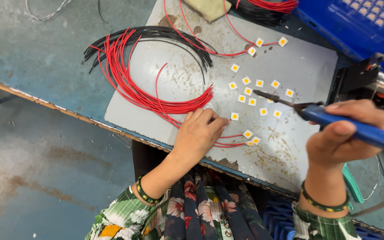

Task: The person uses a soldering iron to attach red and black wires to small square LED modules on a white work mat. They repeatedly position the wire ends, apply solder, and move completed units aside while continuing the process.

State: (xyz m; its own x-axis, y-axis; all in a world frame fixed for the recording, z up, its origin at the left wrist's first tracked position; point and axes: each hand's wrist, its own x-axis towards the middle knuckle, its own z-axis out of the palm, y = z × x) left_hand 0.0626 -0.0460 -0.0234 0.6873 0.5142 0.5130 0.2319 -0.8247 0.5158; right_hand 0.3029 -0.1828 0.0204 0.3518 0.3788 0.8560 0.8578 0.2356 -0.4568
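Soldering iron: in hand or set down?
In hand. The right hand grips the soldering iron, tip raised above the white squares.

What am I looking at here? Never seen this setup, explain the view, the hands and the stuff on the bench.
One picture, from a camera worn on the person's head, looking down at a worn blue workbench with a scuffed grey work board on it. No machine: two bare hands. The right hand holds a blue-handled soldering iron, tip over small white square chips with yellow centres. The left hand presses on thin red wires near one chip. A bundle of thin black wires lies beside the red ones. A blue plastic tray sits at top right.
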